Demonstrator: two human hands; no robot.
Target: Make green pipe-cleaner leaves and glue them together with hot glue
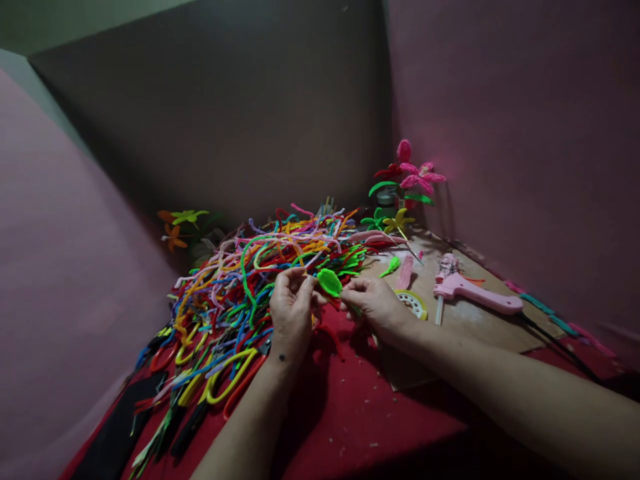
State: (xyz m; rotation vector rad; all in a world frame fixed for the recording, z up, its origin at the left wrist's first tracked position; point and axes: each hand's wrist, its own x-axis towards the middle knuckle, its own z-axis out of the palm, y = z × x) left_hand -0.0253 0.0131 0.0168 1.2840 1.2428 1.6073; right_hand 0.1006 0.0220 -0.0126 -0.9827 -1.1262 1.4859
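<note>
Between my two hands is a bright green fuzzy pipe-cleaner leaf (329, 283), oval in shape. My right hand (374, 303) pinches its lower right end between thumb and fingers. At the opposite, left tip, my left hand (294, 300) has thumb and forefinger pinched together; the exact contact there is small and partly hidden. Just behind the leaf lies a bundle of green pipe-cleaner pieces (350, 260). A smaller green leaf piece (391, 267) rests on the board, beyond my right hand.
Many coloured pipe cleaners (280, 250) are heaped at the left and back. Scissors with yellow and red handles (233, 377) lie near my left forearm. A pink glue gun (475, 293) and a yellow tape roll (413, 305) sit on the board (520, 337). Pink fuzzy flowers (420, 177) stand behind.
</note>
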